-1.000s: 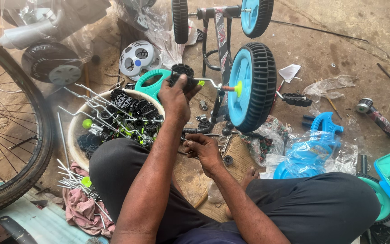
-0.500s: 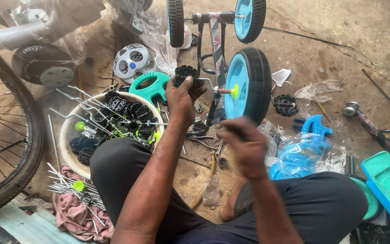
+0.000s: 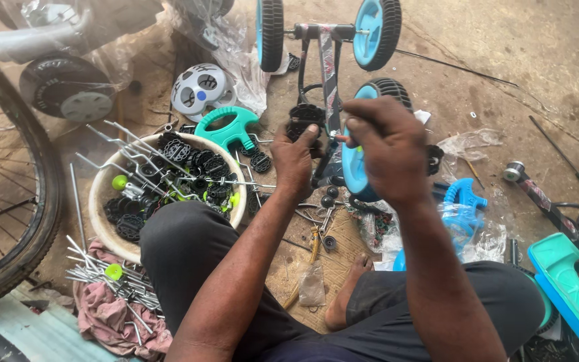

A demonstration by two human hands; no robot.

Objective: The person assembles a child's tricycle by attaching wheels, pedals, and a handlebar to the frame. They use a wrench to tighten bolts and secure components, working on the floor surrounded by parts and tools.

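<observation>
Left hand (image 3: 296,161) grips black pedal (image 3: 305,119); right hand (image 3: 387,144) apparently against blue wheel (image 3: 355,167).

Bare dirt floor (image 3: 504,60), dusty brown, scuffed and littered, spreading beyond and to the right of the hands. Woven mat (image 3: 343,261) below them. Corrugated metal sheet (image 3: 28,335) low at the left, beside a crumpled pink rag (image 3: 105,318). Soft, even daylight, faint shadows only.

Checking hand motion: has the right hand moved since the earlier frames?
Yes. The right hand rose from the lap to the blue wheel, beside the left hand.
</observation>
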